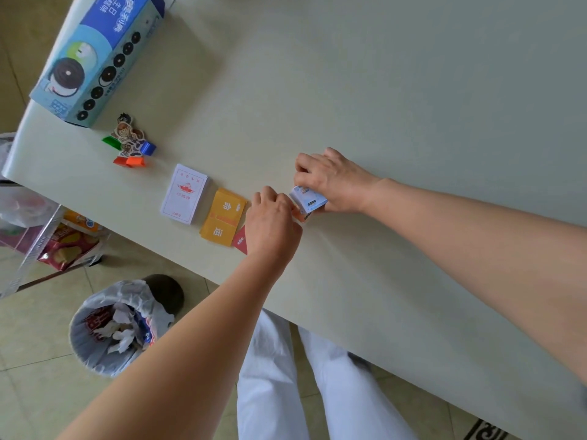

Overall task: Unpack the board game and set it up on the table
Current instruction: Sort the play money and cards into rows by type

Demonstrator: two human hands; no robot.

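Our right grip clasps the money bundle from above, fingers curled over its far side and thumb at its near side. The bundle is tilted, its pale blue top note marked 5000 facing up. Its exposed end points toward our left grip, and the rest runs back under the right palm, so we cannot tell its full long axis. The left grip is curled and pinches the bundle's lower corner, where orange notes show beneath the blue one.

A red card peeks out from under the left grip, flat on the worktop. Just left of it lies the yellow card stack, then the white deck. Both lie with their long axes running from the far side toward the near edge. Farther left, the player pawns lie clustered on coloured bases. Beyond them sits a blue box. Below the left forearm, a lined waste bin stands on the floor.
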